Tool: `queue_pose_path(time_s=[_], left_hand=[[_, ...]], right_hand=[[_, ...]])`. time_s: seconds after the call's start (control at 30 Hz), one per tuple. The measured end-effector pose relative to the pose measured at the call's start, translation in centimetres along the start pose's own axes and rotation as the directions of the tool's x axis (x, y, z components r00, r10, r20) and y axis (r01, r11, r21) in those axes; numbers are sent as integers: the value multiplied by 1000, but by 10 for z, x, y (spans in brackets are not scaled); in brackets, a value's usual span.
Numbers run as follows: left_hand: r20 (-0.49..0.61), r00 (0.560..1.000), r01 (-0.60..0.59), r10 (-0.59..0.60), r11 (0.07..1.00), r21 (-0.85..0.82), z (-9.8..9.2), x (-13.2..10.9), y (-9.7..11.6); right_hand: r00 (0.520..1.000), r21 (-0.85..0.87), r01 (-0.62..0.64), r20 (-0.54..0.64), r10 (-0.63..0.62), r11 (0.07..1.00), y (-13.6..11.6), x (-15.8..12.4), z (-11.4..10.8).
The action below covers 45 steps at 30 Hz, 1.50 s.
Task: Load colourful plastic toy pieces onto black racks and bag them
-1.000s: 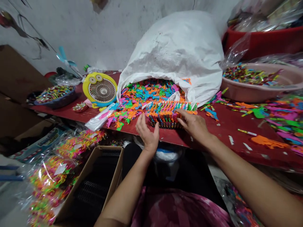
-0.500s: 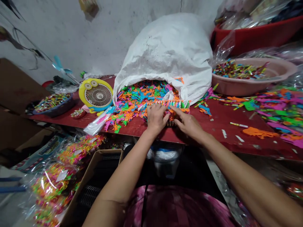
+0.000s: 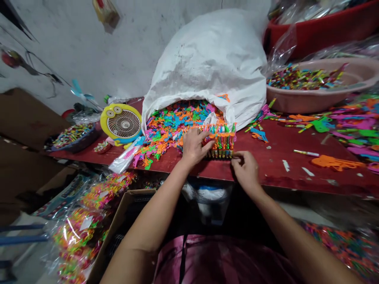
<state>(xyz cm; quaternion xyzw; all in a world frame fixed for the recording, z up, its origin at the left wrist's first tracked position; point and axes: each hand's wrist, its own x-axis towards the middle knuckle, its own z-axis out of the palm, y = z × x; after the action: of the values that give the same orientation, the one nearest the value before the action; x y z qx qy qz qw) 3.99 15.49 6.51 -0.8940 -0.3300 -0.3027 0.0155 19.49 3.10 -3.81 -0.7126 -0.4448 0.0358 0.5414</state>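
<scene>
On the tabletop, before the white sack, we see the toy row: left hand across it, grip wide; right hand curled at its corner, whether gripping we cannot tell.

Looking from one head-worn camera, forward and down, onto the left hand and right hand, near the red desk, facing the grey wall.
</scene>
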Motion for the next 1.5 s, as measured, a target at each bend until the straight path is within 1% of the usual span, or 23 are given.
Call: queue_pose_path(time_s=[0.03,0.07,0.1,0.17,0.23,0.27,0.3,0.4,0.5,0.63,0.73,0.83,0.9,0.97,1.0,1.07,1.1,1.13,1.17,1.2,1.3,1.4,1.5], left_hand=[[4,1000,12,-12,1000,-9,1,3,-2],[19,1000,21,-21,1000,-20,1,7,-4],[43,999,29,-27,999,-31,2,12,-7],[92,995,37,-33,998,-49,2,21,-12],[122,992,42,-34,997,-59,3,29,-19],[128,991,45,-37,997,-60,3,33,-22],[133,990,48,-40,997,-57,3,36,-25],[163,986,43,-38,999,-27,2,43,-31],[190,982,7,-11,1000,25,-1,43,-32],[187,982,-36,22,997,72,-4,32,-33],[160,985,-68,57,996,65,-6,22,-37],[112,991,-80,74,996,48,-9,18,-43],[52,996,-74,74,997,7,-13,16,-45],[-66,995,-81,76,994,-68,-17,13,-45],[-154,986,-81,64,991,-106,-19,10,-43],[-345,939,-47,-17,983,-176,-21,0,-36],[-417,905,-12,-82,976,-216,-21,-7,-32],[-454,878,27,-152,963,-269,-19,-14,-27],[-450,866,60,-217,940,-336,-16,-22,-22],[-413,869,88,-272,907,-412,-12,-28,-18],[-220,908,158,-357,777,-609,3,-42,-9],[-101,912,227,-397,697,-681,14,-45,-7],[-59,888,284,-456,644,-710,16,-46,-10]], right_hand=[[997,17,-66,-47,66,998,5,7,2],[991,39,-116,-61,119,992,9,15,4],[988,64,-149,-31,151,987,13,22,6],[981,126,-171,116,156,977,17,34,10],[958,170,-157,266,109,973,17,41,14],[948,175,-138,309,79,975,16,43,17],[945,163,-114,323,56,980,15,44,19],[965,72,-63,260,42,995,12,47,27],[973,78,-78,223,58,994,12,49,33],[968,114,-88,244,58,990,9,46,33],[957,184,-115,283,59,976,-2,39,31],[948,244,-130,316,48,961,-15,35,28],[945,266,-120,326,28,956,-22,36,25],[941,266,-120,336,25,957,-27,39,22],[939,262,-129,341,34,956,-29,41,19],[937,270,-166,342,67,949,-33,43,14],[937,284,-190,337,88,940,-36,43,11],[937,300,-216,331,110,929,-39,42,8],[935,314,-240,329,132,918,-41,41,6],[931,321,-262,332,151,910,-44,39,4],[923,299,-278,347,167,913,-45,32,2],[930,252,-196,354,98,948,-41,25,3],[938,208,-90,347,13,974,-39,18,4]])
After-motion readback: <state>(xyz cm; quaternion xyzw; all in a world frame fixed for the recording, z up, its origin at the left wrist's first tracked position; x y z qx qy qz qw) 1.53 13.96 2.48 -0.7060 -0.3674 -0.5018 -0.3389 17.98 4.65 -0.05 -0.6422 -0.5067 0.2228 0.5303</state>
